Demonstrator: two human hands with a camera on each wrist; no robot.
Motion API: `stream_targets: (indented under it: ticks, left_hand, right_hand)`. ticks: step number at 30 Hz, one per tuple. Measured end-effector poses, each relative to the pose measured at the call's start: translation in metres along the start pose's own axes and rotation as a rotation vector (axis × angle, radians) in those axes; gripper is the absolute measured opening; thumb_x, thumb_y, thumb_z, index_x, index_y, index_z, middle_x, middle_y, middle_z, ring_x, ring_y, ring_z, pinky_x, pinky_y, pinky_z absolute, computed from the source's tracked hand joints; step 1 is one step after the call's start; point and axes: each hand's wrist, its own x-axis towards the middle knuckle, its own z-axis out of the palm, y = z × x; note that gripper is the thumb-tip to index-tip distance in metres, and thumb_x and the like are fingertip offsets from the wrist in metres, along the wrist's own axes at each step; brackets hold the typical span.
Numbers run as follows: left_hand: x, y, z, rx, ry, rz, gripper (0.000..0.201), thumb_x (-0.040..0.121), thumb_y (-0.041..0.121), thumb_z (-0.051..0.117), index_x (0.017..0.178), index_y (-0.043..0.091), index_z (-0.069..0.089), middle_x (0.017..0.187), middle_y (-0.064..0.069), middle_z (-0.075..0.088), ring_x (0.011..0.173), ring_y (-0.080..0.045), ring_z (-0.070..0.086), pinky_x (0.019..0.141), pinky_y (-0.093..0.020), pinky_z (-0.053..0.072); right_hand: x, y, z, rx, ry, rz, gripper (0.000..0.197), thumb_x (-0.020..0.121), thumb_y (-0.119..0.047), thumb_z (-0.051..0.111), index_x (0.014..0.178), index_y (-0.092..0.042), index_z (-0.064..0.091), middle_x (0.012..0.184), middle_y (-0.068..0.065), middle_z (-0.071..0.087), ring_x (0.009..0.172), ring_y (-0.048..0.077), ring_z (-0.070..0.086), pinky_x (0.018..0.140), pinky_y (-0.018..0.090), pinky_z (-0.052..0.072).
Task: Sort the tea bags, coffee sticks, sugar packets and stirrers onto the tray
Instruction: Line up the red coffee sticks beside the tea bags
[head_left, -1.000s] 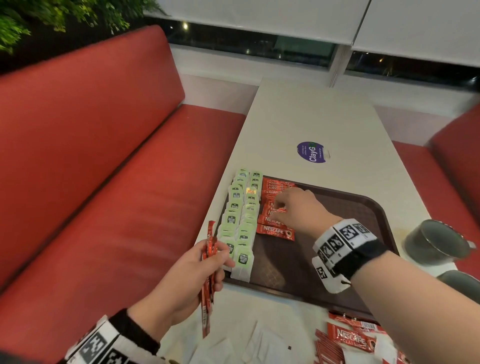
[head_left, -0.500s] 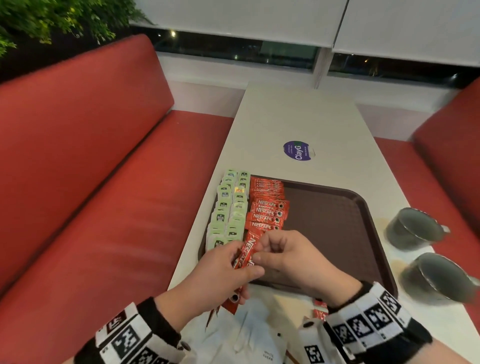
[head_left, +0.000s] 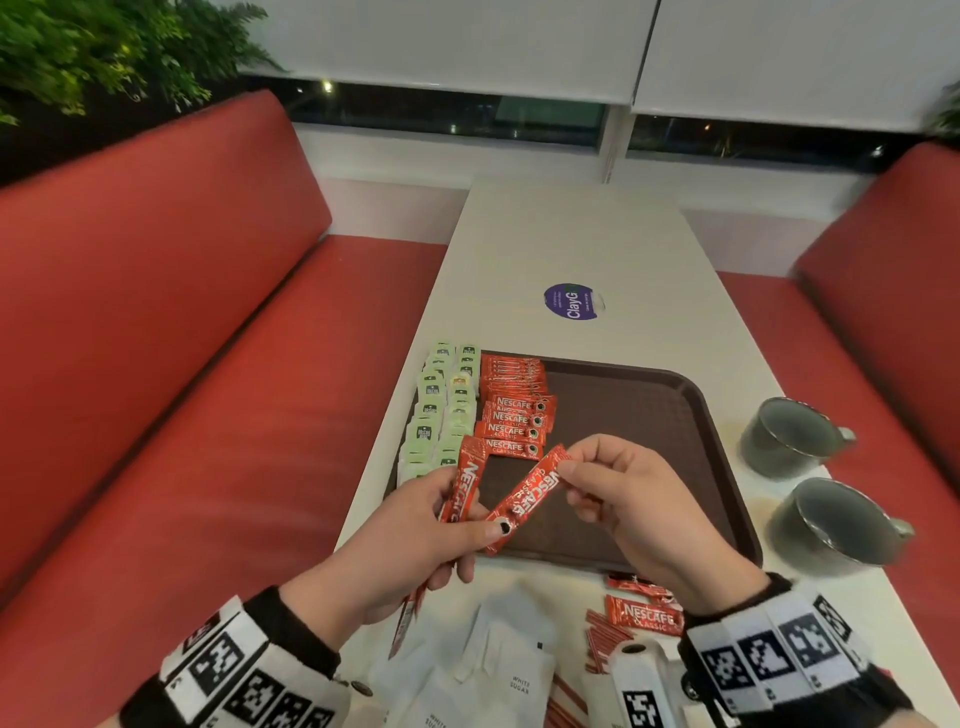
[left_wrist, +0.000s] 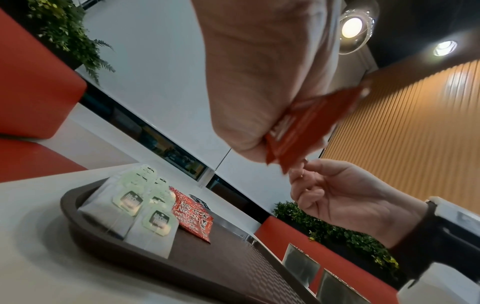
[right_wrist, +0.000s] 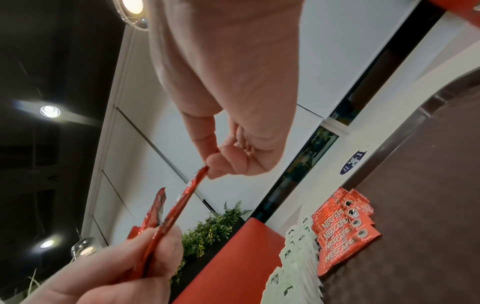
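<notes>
The left hand (head_left: 415, 525) grips a bundle of coffee sticks (head_left: 465, 486) between thumb and curled fingers, above the tray's near left corner. The right hand (head_left: 634, 504) pinches the far end of one stick (head_left: 530, 499) between thumb and forefinger; the near end of that stick lies under the left thumb, so both hands hold it, and it slants across the gap between them. In the right wrist view the pinched stick (right_wrist: 182, 203) shows edge-on, running from the right fingertips (right_wrist: 215, 164) down to the left thumb. The tray (head_left: 649, 415) is brown and lies on the white table (head_left: 571, 244), with its left edge along the table's left edge. Two overlapping columns of tea bags (head_left: 447, 410) run along the tray's left edge, from far corner to near corner. Just beside them, to the right, a column of coffee sticks (head_left: 514, 410) lies flat, reaching from the far edge to about the tray's middle. On the table at its near edge, in front of the tray, lie white sugar packets (head_left: 498, 670), further loose sticks (head_left: 644, 613) and thin red stirrers (head_left: 597, 639). Two grey mugs (head_left: 815, 478) stand near the table's right edge, just beside the tray. A purple sticker (head_left: 571, 301) sits on the table beyond the tray's far edge.
</notes>
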Motion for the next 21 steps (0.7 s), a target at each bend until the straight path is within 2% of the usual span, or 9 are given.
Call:
stream_targets:
  ticks: [4, 7, 10, 12, 14, 16, 18, 19, 21]
  left_hand:
    - [0.000, 0.000, 0.003, -0.008, 0.118, 0.065, 0.016, 0.085, 0.002, 0.065, 0.088, 0.004, 0.050, 0.052, -0.001, 0.054, 0.042, -0.011, 0.044, 0.038, -0.020, 0.030]
    - [0.005, -0.002, 0.006, -0.065, 0.213, 0.095, 0.017, 0.084, 0.002, 0.067, 0.086, 0.006, 0.051, 0.052, 0.000, 0.052, 0.041, -0.012, 0.043, 0.037, -0.020, 0.030]
    - [0.009, -0.004, 0.012, -0.060, 0.198, 0.093, 0.016, 0.083, 0.003, 0.068, 0.089, 0.011, 0.056, 0.054, 0.002, 0.054, 0.043, -0.011, 0.046, 0.038, -0.020, 0.032]
    - [0.009, -0.007, 0.014, -0.057, 0.180, 0.086, 0.016, 0.084, 0.005, 0.067, 0.094, 0.012, 0.058, 0.061, -0.004, 0.059, 0.043, -0.011, 0.046, 0.038, -0.021, 0.032]
    - [0.009, -0.010, 0.012, -0.086, 0.178, 0.062, 0.014, 0.086, 0.007, 0.065, 0.096, 0.006, 0.056, 0.069, -0.010, 0.063, 0.044, -0.012, 0.046, 0.038, -0.021, 0.032]
    - [0.008, -0.016, 0.005, -0.140, 0.185, 0.007, 0.015, 0.089, 0.009, 0.061, 0.100, 0.003, 0.053, 0.071, -0.007, 0.065, 0.044, -0.013, 0.046, 0.037, -0.020, 0.030]
    - [0.006, -0.021, -0.004, -0.181, 0.195, -0.047, 0.008, 0.092, 0.010, 0.056, 0.099, 0.007, 0.053, 0.076, -0.008, 0.062, 0.045, -0.015, 0.045, 0.036, -0.020, 0.028]
    - [0.004, -0.023, -0.008, -0.191, 0.196, -0.062, 0.004, 0.093, 0.011, 0.054, 0.097, 0.010, 0.053, 0.078, -0.009, 0.059, 0.046, -0.016, 0.045, 0.037, -0.019, 0.026]
    - [0.000, -0.024, -0.016, -0.177, 0.197, -0.080, 0.005, 0.096, 0.017, 0.052, 0.094, 0.013, 0.052, 0.078, -0.009, 0.055, 0.044, -0.015, 0.044, 0.036, -0.018, 0.024]
  right_hand:
    - [-0.003, -0.003, 0.001, 0.025, 0.000, -0.031, 0.006, 0.085, 0.000, 0.063, 0.080, -0.004, 0.062, 0.068, 0.009, 0.063, 0.056, 0.011, 0.051, 0.052, 0.021, 0.039]
    - [-0.003, -0.001, 0.010, 0.026, -0.063, -0.009, 0.006, 0.079, -0.004, 0.071, 0.083, -0.004, 0.066, 0.076, 0.012, 0.066, 0.062, 0.011, 0.057, 0.054, 0.021, 0.042]
    - [0.000, 0.004, 0.027, -0.085, -0.084, -0.045, 0.008, 0.083, -0.005, 0.070, 0.077, -0.008, 0.064, 0.074, 0.009, 0.066, 0.064, 0.010, 0.058, 0.059, 0.022, 0.044]
    - [0.003, -0.001, 0.036, -0.099, -0.091, -0.126, 0.013, 0.086, -0.003, 0.065, 0.076, -0.011, 0.066, 0.076, 0.006, 0.069, 0.069, 0.013, 0.060, 0.066, 0.024, 0.048]
    - [0.013, -0.011, 0.035, -0.144, -0.051, -0.215, 0.017, 0.088, 0.000, 0.062, 0.080, -0.013, 0.069, 0.075, 0.000, 0.071, 0.069, 0.011, 0.063, 0.067, 0.021, 0.051]
    - [0.034, -0.017, 0.024, -0.368, 0.057, -0.269, 0.014, 0.089, -0.004, 0.062, 0.085, -0.014, 0.071, 0.074, -0.003, 0.071, 0.065, 0.007, 0.065, 0.067, 0.022, 0.053]
    - [0.063, -0.014, 0.007, -0.670, 0.110, -0.244, 0.009, 0.088, -0.011, 0.065, 0.087, -0.017, 0.070, 0.074, -0.005, 0.069, 0.063, 0.005, 0.064, 0.071, 0.027, 0.054]
    - [0.076, -0.010, 0.000, -0.807, 0.094, -0.202, 0.007, 0.087, -0.013, 0.067, 0.086, -0.020, 0.068, 0.073, -0.007, 0.066, 0.063, 0.005, 0.063, 0.072, 0.029, 0.054]
    - [0.100, 0.000, -0.007, -1.054, 0.013, -0.107, 0.012, 0.084, -0.016, 0.070, 0.079, -0.024, 0.062, 0.076, -0.008, 0.062, 0.070, 0.013, 0.063, 0.072, 0.031, 0.054]
